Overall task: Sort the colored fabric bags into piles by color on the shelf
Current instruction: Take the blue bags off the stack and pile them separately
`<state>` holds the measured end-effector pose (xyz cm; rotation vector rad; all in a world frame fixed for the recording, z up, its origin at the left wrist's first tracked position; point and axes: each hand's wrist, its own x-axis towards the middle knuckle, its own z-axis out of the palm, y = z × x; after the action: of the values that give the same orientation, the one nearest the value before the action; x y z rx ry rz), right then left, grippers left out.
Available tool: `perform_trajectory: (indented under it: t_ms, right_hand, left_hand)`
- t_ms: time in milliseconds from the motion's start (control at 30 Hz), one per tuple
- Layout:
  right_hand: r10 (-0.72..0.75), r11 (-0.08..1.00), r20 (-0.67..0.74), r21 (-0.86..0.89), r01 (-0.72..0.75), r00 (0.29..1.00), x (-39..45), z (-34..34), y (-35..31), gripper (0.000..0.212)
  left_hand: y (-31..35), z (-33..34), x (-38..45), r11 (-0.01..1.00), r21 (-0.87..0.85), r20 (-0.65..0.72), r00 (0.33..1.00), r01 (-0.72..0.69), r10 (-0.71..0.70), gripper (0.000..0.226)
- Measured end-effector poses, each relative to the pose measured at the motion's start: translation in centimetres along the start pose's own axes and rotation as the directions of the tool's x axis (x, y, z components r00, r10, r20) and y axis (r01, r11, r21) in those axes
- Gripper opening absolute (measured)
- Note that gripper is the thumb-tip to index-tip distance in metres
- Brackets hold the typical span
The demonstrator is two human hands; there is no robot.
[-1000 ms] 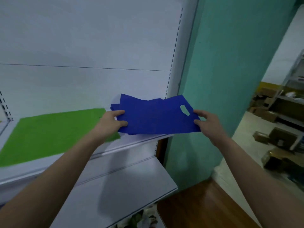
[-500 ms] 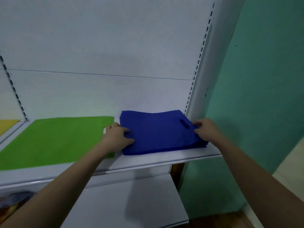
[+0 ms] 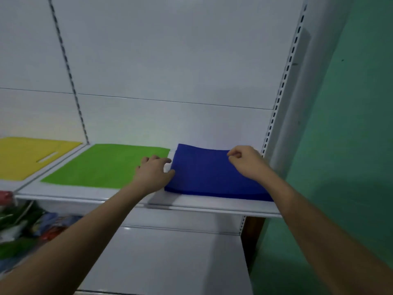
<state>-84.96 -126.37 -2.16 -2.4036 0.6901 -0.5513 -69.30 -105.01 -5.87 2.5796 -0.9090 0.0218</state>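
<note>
Blue pile [image 3: 212, 173] lies flat at the shelf's [image 3: 212, 204] right end, left hand [image 3: 154, 174] on its left edge with fingers loosely curled against it, right hand [image 3: 247, 161] on its far right, fingertips bent, grip unclear, green pile [image 3: 106, 165] just left, yellow pile [image 3: 25, 156] beyond.

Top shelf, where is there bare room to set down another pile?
Little on the shelf: a thin gap between the green pile and blue pile, where the left hand sits, plus the front strip. The lower shelf looks bare on the right, cluttered left.
</note>
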Motion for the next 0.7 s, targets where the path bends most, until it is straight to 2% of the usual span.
perform_trajectory:
  t_ms: [133, 233, 400, 600, 700]
  right_hand:
    - [-0.157, 0.986, 0.200, 0.090, 0.141, 0.967, -0.8, 5.7, -5.6, 0.022]
    - [-0.310, 0.947, 0.287, 0.179, 0.267, 0.906, -2.3, 10.5, -10.6, 0.021]
    - [-0.519, 0.852, 0.390, 0.310, 0.422, 0.761, -6.5, 16.9, -19.9, 0.023]
    - [-0.650, 0.756, 0.518, 0.369, 0.541, 0.556, -12.4, 22.2, -30.2, 0.033]
    - [-0.685, 0.714, 0.541, 0.368, 0.595, 0.488, -15.0, 25.0, -35.2, 0.033]
  left_hand:
    - [-2.2, -1.9, -3.4, 0.989, 0.078, -0.147, 0.983, 0.123, -0.111, 0.045]
    - [-5.5, -4.3, -7.2, 0.962, 0.100, -0.214, 0.950, 0.252, -0.227, 0.043]
    - [-12.6, -8.7, -14.9, 0.874, 0.116, -0.225, 0.869, 0.473, -0.440, 0.041]
    - [-20.8, -13.9, -24.4, 0.736, 0.073, -0.284, 0.721, 0.673, -0.632, 0.036]
    - [-24.6, -15.9, -28.4, 0.688, 0.061, -0.296, 0.671, 0.723, -0.680, 0.038]
